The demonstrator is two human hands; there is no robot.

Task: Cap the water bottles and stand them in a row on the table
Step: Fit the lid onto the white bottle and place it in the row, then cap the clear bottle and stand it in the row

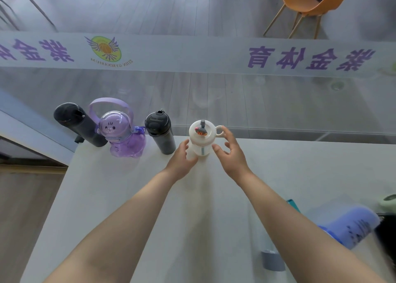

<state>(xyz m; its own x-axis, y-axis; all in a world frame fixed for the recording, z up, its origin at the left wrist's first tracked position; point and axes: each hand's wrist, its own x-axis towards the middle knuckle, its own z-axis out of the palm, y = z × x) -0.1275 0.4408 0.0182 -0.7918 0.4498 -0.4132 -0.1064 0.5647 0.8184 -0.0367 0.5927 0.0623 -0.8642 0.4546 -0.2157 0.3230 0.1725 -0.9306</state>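
Four capped bottles stand in a row along the far edge of the white table (128, 197). From left they are a black bottle (79, 124), a purple bunny bottle (122, 137) with a loop handle, a dark grey bottle (160, 132) and a white bottle (201, 137). The white bottle has a cream lid with a ring. My left hand (182, 156) grips its lower body. My right hand (230, 149) is beside the lid with fingers spread, fingertips by the ring.
A blurred blue-purple bottle (351, 227) lies at the near right, with a grey cap (273, 260) in front of it. A teal item (293, 205) and a pale green object (387, 201) sit nearby. A glass wall rises just behind the row.
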